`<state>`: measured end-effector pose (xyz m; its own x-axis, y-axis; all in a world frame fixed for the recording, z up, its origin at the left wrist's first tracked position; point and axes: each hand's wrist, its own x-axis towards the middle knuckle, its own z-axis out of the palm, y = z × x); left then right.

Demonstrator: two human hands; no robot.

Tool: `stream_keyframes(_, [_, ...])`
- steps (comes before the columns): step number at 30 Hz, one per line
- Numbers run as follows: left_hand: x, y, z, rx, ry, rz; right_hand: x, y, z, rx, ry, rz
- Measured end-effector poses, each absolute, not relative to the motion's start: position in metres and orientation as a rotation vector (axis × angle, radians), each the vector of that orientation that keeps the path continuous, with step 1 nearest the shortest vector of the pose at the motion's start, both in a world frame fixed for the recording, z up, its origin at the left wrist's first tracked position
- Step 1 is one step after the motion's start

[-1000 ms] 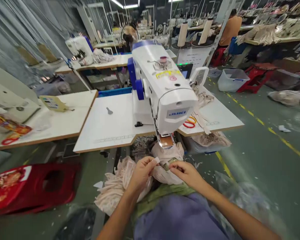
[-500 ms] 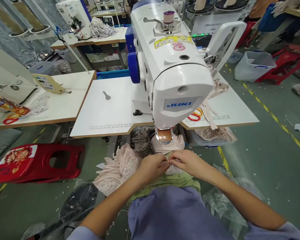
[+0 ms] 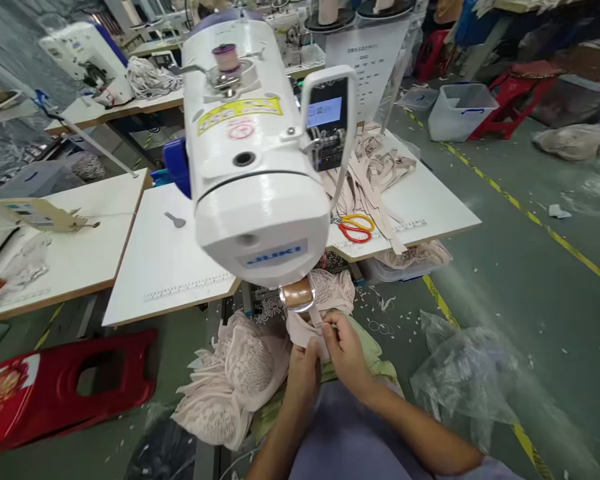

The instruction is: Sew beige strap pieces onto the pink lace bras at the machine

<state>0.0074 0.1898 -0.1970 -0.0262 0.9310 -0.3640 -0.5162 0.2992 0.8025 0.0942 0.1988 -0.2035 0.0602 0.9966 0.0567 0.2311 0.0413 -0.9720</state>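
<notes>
Below the needle area of the white sewing machine [image 3: 260, 220] is a pale pink lace bra [image 3: 334, 288]. My left hand [image 3: 304, 370] is closed on the smooth fabric edge of this bra, thumb on top. Close beside it, my right hand [image 3: 349, 353] pinches a narrow bra strap [image 3: 317, 317] that runs up to the machine's foot, behind the brown guard [image 3: 298, 292]. The guard hides where strap and fabric meet. To the left of my hands hangs a pile of lace bras [image 3: 245, 363]. Green cloth [image 3: 367, 340] lies over my lap.
Yellow-and-red scissors [image 3: 355, 228] and loose pink straps [image 3: 375, 177] lie on the right tabletop [image 3: 440, 207]. A grey flat tool [image 3: 175, 220] rests on the left side. A red stool [image 3: 70, 387] stands lower left, a plastic bag [image 3: 470, 373] on the floor at right.
My view has turned to the right and closer to the machine. My hands have moved from pinching together at my lap up to the foot, with strap and bra fabric now showing.
</notes>
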Motion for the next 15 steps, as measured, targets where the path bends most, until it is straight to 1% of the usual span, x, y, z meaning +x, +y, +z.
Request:
stream_keyframes(2, [0.006, 0.186, -0.197, 0.511, 1.166, 1.252, 0.087, 0.194, -0.198, -1.328, -1.334, 0.942])
stream_keyframes(5, [-0.008, 0.183, -0.191, 0.749, 1.376, 1.229, 0.094, 0.196, -0.186, -1.263, -1.432, 0.882])
stream_keyframes(7, [-0.022, 0.184, -0.182, 0.992, 1.422, 1.13, 0.11, 0.202, -0.177, -1.247, -1.556, 0.777])
stream_keyframes(9, [-0.034, 0.187, -0.17, 1.18, 1.394, 0.956, 0.129, 0.212, -0.169, -1.226, -1.701, 0.699])
stream_keyframes(10, [-0.039, 0.189, -0.164, 1.247, 1.359, 0.866, 0.138, 0.218, -0.165, -1.19, -1.796, 0.715])
stream_keyframes(12, [-0.045, 0.192, -0.151, 1.341, 1.289, 0.724, 0.149, 0.23, -0.157, -1.057, -2.06, 0.868])
stream_keyframes(15, [-0.048, 0.197, -0.138, 1.392, 1.25, 0.621, 0.151, 0.243, -0.144, -0.893, -2.373, 1.059])
